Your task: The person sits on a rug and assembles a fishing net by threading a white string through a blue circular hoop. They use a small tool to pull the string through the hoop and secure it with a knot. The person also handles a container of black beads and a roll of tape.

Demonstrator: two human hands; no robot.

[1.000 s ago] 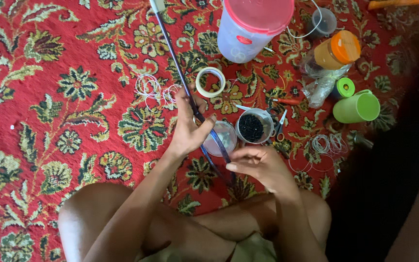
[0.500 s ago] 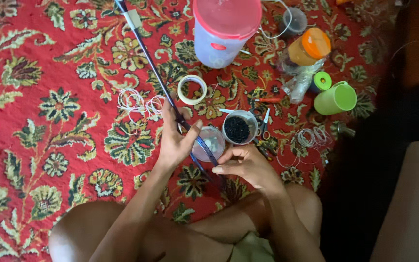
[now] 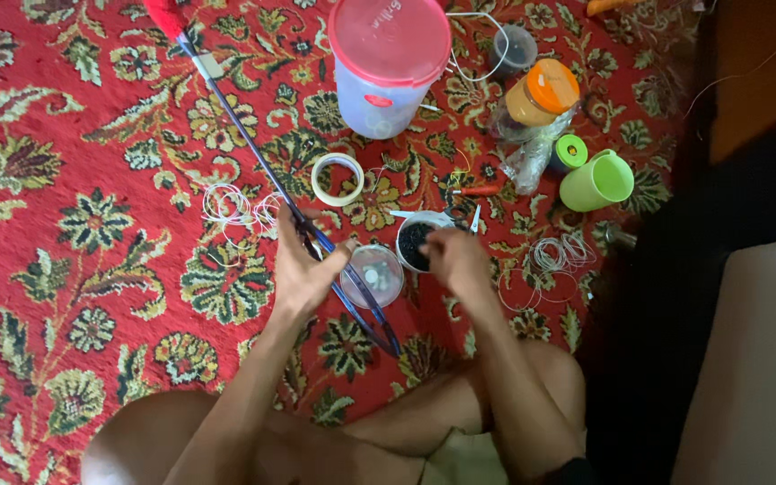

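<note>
Gripping a thin dark rod [image 3: 253, 153], left hand [image 3: 303, 269]; right hand [image 3: 455, 260] over round bead bowl [image 3: 415, 242].

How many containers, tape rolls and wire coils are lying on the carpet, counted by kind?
Jars with lids: 2, the big pink-lidded jar and the orange-lidded jar.
Green cups: 1.
Small round tubs: 3, dark one, bead tub, clear one.
Tape rolls: 2, white, green.
Wire coil bundles: 2, and.
Total: 10
</note>
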